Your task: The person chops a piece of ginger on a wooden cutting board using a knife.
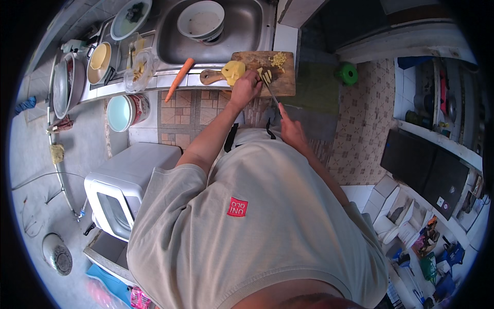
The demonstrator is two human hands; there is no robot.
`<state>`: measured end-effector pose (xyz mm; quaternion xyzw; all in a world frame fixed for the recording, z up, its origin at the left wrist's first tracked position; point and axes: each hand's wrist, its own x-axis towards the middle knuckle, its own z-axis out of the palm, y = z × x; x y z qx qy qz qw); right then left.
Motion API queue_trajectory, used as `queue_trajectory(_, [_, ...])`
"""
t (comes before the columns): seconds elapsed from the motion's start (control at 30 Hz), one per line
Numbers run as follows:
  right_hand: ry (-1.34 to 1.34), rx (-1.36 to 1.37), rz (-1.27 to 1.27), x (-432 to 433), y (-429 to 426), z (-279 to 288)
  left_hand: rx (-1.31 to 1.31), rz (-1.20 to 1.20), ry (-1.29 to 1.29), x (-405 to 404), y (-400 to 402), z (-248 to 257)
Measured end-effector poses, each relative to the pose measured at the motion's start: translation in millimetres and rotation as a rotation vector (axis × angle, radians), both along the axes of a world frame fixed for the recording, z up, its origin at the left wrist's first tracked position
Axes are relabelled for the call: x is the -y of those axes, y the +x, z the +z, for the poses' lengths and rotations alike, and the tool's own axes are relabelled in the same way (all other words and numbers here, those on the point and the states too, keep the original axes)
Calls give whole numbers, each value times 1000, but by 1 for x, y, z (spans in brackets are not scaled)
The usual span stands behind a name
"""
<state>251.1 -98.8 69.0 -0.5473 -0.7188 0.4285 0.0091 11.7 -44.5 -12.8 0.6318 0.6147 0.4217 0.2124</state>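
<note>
A wooden cutting board point(287, 83) with a handle lies on the tiled counter edge in front of the sink. My right hand point(293, 131) is shut on a knife point(272, 92), its blade over the board beside cut yellow slices point(267, 76). My left hand point(246, 89) rests at the board with bent fingertips at a pale yellow piece near the blade. Peeled yellow pieces, perhaps potato point(234, 72), lie left of these fingers, by the board's handle. Small diced bits point(278, 60) form a pile at the board's upper right. A whole carrot point(179, 80) lies left of the board, overhanging the counter edge.
Stacked bowls point(201, 21) stand in the steel sink point(247, 34). Left of it are a clear plastic container point(139, 71) with scraps, a pot with a yellow bowl point(99, 58) and a basin point(66, 85). A bucket point(119, 112) stands below the counter.
</note>
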Motion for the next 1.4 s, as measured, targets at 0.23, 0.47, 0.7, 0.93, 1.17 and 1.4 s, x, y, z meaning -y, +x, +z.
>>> queue_trajectory(0.23, [76,12,15,2,3,-11,20,7,-32,0,1,5])
queue_trajectory(0.47, [-24,107,36,-2,-3,8,5,18,-41,2,1,1])
queue_trajectory(0.7, [-36,239,68,-4,-10,11,-35,12,-128,0,2,7])
queue_trajectory(0.93, [-68,-291,-83,-5,18,-34,-163,-33,-235,-6,-2,20])
queue_trajectory(1.17, [13,-118,-42,5,14,-21,-186,-51,-136,-7,-4,18])
queue_trajectory(1.4, [73,-96,-46,8,10,-18,-537,-106,-52,-31,-18,18])
